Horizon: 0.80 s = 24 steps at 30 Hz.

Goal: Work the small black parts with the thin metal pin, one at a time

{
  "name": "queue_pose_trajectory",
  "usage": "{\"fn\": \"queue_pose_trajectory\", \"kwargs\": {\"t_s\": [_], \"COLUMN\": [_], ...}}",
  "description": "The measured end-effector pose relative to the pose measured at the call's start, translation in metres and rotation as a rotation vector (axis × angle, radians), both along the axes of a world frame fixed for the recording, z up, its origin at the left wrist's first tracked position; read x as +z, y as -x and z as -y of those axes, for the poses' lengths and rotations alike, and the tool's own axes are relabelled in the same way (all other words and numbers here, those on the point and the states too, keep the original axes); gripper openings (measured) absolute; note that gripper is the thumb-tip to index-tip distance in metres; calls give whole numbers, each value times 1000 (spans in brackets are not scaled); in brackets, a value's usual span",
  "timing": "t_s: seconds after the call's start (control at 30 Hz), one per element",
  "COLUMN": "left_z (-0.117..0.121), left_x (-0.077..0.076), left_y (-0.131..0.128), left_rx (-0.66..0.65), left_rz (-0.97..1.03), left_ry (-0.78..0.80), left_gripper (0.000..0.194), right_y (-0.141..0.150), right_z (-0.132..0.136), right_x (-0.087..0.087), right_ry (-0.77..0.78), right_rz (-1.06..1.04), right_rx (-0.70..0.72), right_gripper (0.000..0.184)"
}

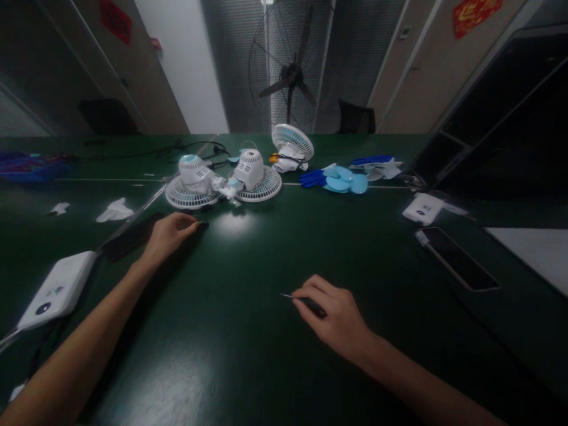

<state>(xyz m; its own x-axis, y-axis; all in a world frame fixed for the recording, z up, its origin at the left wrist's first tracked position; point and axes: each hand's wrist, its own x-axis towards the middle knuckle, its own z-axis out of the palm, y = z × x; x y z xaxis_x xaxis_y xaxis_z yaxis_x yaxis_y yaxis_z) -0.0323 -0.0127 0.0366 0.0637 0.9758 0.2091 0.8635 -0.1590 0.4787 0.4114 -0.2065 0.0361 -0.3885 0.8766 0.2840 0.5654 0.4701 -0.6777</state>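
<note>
My right hand (335,310) is closed around a small screwdriver (314,306). Its dark handle lies in the fingers and its thin metal shaft points left, over the green table. Farther forward on the left, my left hand (171,234) has thumb and fingertips pinched together at the tabletop. A tiny dark piece (203,223) shows at those fingertips, too small to name. Just beyond that hand, two small white fans lie face down, the left fan (195,177) and the middle fan (251,174). Behind them a third fan (291,145) is tilted upward.
Light-blue fan blades (344,179) and blue gloves (313,178) lie at centre right. A phone (459,259) and a white device (422,209) are on the right, below a dark monitor (501,118). A white power bank (57,290) and crumpled tissue (115,210) lie left.
</note>
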Motion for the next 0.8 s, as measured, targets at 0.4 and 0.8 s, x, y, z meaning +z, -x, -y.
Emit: {"fn": "queue_pose_trajectory", "kwargs": {"t_s": [0.4,0.8], "left_z": [4,7], "left_x": [-6,-8], "left_y": [-8,-18], "left_rx": [-28,-170], "left_rz": [-52,-143], "left_ry": [-50,-160], "left_gripper": [49,44], "right_y": [1,0], "right_z": [0,0], "right_x": [1,1], "right_ry": [17,-1], "right_rz": [2,15], "right_rx": [-5,-12], "right_gripper": [16,14]}}
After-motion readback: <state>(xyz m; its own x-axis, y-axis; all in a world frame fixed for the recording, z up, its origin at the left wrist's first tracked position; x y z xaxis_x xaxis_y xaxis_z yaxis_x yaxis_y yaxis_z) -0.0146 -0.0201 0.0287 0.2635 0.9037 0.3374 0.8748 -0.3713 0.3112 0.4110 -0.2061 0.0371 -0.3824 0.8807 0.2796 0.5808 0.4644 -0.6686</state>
